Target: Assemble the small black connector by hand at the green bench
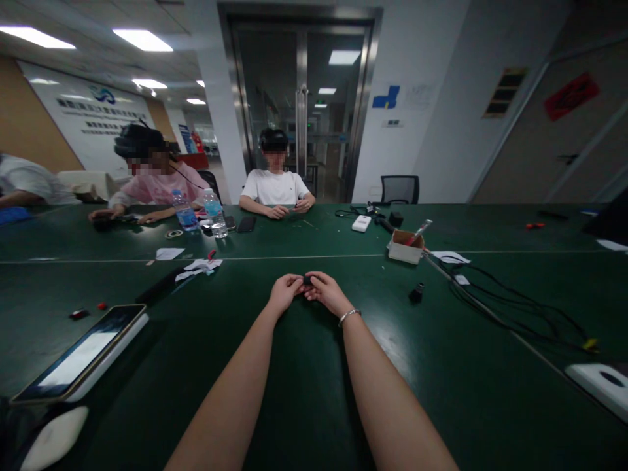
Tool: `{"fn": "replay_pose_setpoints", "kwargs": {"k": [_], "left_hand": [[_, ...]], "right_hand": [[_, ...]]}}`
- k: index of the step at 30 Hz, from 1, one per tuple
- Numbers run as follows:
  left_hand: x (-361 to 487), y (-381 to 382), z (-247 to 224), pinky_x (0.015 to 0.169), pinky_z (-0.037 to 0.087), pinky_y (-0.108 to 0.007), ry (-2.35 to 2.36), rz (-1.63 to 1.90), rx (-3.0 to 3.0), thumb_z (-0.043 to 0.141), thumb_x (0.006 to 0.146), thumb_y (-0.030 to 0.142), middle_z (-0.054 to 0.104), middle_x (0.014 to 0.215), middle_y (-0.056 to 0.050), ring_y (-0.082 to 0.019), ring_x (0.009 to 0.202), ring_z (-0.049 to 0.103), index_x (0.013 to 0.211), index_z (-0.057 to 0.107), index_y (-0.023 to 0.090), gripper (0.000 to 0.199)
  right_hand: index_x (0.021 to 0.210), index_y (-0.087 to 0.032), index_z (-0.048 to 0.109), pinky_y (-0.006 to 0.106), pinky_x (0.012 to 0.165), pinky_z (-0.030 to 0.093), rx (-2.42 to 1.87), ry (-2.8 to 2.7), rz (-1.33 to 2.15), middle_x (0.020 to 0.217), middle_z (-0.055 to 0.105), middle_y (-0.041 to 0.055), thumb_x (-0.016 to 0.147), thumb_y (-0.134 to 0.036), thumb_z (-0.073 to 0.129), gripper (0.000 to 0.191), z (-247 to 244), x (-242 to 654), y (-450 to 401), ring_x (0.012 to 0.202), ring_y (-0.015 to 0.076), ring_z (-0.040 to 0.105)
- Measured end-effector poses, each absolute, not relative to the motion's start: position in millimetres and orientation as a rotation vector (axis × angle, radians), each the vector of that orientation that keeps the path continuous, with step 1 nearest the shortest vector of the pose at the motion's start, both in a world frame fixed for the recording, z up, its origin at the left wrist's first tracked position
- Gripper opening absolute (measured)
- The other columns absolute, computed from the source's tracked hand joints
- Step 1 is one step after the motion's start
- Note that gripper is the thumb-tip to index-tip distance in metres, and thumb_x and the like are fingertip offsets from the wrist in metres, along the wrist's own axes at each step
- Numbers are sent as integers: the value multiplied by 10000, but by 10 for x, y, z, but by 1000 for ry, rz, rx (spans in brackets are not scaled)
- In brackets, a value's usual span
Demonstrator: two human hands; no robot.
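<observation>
Between my fingertips, over the middle of the dark green table, is a small black piece; its kind is too small to make out. My left hand pinches it from one side. From the other side my right hand grips it, with a silver bracelet round that wrist. Part of the piece is hidden by the fingers. Off to the right of my hands a black cylindrical part stands on the table.
A phone lies on a white box at the left, near a white mouse. Paper scraps, bottles, a small open box and black cables lie around. People sit across the table.
</observation>
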State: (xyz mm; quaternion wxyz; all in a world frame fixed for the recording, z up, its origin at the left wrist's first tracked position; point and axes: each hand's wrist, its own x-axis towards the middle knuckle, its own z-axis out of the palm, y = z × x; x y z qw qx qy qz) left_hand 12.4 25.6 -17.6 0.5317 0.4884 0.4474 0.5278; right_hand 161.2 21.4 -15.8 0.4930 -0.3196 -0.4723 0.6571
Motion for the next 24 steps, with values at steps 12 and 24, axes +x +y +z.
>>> {"fn": "replay_pose_setpoints", "kwargs": {"k": [12, 24], "left_hand": [[134, 231, -220, 536, 425, -235, 1400, 1220, 1511, 499, 779, 545, 628, 608, -21, -119, 528, 558, 723, 622, 153, 415], [154, 130, -82, 511, 343, -253, 1573, 1124, 1628, 353, 828, 611, 566, 492, -15, -140, 471, 513, 607, 608, 173, 553]], "right_hand": [[987, -193, 450, 252, 563, 545, -794, -1099, 1605, 650, 617, -14, 833, -210, 604, 218, -147, 1644, 169, 546, 127, 653], [960, -193, 454, 265, 585, 551, -752, -1166, 1618, 683, 638, -13, 791, -250, 664, 276, -156, 1661, 154, 571, 131, 664]]}}
